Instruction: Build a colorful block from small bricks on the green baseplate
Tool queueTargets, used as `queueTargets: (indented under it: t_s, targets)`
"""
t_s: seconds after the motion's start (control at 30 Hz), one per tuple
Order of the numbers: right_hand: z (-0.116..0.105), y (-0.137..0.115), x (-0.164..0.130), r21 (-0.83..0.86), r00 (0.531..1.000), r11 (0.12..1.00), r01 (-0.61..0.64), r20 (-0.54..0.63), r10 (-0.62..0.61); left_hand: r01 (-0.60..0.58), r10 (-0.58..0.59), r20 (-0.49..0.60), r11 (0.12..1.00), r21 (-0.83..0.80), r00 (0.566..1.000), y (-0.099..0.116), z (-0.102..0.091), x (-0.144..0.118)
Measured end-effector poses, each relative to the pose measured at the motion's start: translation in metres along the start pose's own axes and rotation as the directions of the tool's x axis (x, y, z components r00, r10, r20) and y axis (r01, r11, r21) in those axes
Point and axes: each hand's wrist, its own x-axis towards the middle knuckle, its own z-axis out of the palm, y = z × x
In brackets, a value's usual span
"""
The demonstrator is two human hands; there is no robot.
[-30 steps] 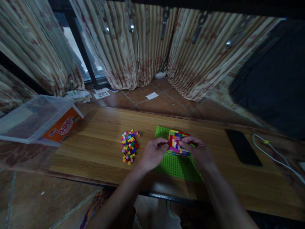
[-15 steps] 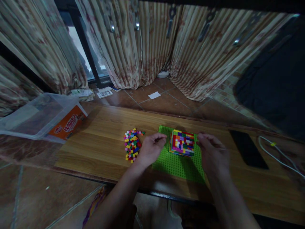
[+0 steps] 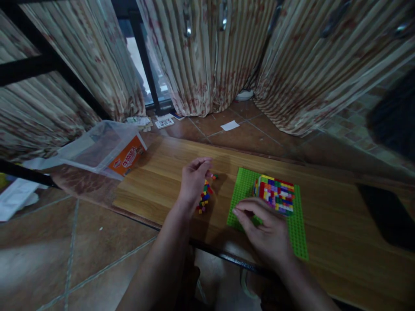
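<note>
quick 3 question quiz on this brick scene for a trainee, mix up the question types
1. True or false: the left hand is over the pile of loose bricks.
2. The right hand rests on: A) the phone, B) the green baseplate, C) the plastic box.
3. Fill in: the multicoloured block stands on the ____ part of the baseplate, away from the person.

Key
1. True; the hand covers most of the pile.
2. B; the fingers lie on the near left part of the plate, short of the block.
3. far
</note>
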Motion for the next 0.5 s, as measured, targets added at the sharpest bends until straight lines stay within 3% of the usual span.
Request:
queueTargets:
  t_s: [0.2, 0.5]
  targets:
    - [0.033, 0.003, -0.009, -0.016, 0.979, 1.000, 0.015, 0.204, -0.012, 0.015, -0.015, 0.016, 1.000, 0.010, 1.000, 0.002, 0.000, -0.004]
    - [0.069, 0.007, -0.013, -0.058, 0.975, 0.992, 0.109, 0.199, -0.096, 0.016, -0.016, 0.034, 1.000, 0.014, 0.999, 0.002, -0.001, -0.004]
